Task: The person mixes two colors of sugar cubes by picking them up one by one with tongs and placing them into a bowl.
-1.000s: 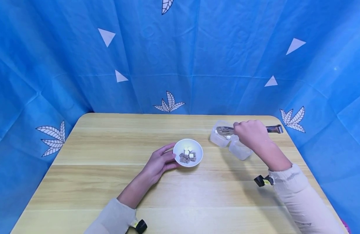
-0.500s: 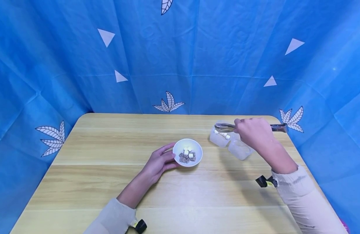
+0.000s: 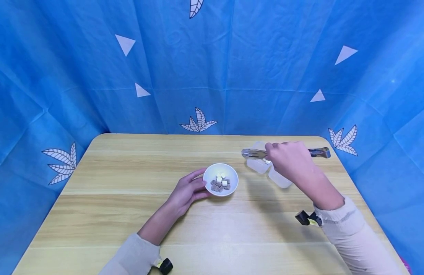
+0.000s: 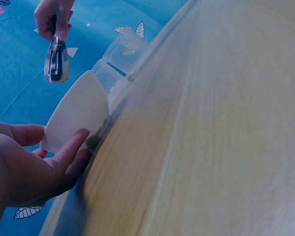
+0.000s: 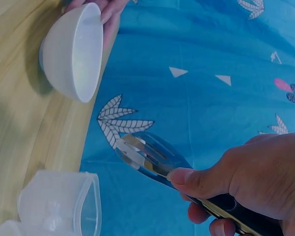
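My left hand holds the side of a small white bowl, which stands on the table. In the left wrist view its fingers lie along both sides of the bowl. Inside the bowl are several brown cubes and a few white cubes. My right hand grips metal tongs, held level above two clear plastic containers. A pale patch shows between the tong tips in the right wrist view; I cannot tell whether it is a cube. White cubes lie in the left container.
The second clear container stands close beside the first, partly covered by my right hand. Both are near the right side of the wooden table. A blue patterned curtain hangs behind the table and at both sides.
The right hand and the tongs first rose slightly off the left container, then moved left, so the tong tips now extend past its left edge. Left hand and bowl have stayed in place.
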Demonstrator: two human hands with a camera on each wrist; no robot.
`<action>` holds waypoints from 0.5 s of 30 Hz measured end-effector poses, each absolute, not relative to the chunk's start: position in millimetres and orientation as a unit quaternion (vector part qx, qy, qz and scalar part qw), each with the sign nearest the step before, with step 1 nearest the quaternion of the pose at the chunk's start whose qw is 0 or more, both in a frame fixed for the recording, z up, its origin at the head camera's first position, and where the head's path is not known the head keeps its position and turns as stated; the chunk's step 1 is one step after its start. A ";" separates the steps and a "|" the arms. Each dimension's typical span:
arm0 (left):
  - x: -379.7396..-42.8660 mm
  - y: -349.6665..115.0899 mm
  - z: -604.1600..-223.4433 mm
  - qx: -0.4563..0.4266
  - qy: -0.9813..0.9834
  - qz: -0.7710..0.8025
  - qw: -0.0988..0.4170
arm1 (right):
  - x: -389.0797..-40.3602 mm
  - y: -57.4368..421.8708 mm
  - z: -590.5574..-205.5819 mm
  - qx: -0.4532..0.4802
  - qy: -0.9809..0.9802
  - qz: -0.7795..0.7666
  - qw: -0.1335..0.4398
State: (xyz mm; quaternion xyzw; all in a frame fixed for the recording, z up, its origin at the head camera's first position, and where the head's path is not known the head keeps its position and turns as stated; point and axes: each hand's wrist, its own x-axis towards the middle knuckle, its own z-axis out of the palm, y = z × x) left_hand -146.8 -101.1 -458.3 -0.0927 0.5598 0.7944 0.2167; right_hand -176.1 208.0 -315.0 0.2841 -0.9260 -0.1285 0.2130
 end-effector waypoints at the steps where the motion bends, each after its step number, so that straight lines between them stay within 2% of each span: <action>1: -146.6 -101.3 -458.6 -0.092 0.560 0.794 0.217 | -175.5 206.7 -315.1 0.287 -0.924 -0.128 0.215; 15: -147.3 -101.5 -458.8 -0.091 0.562 0.792 0.220 | -166.3 186.1 -321.1 0.310 -0.922 -0.132 0.192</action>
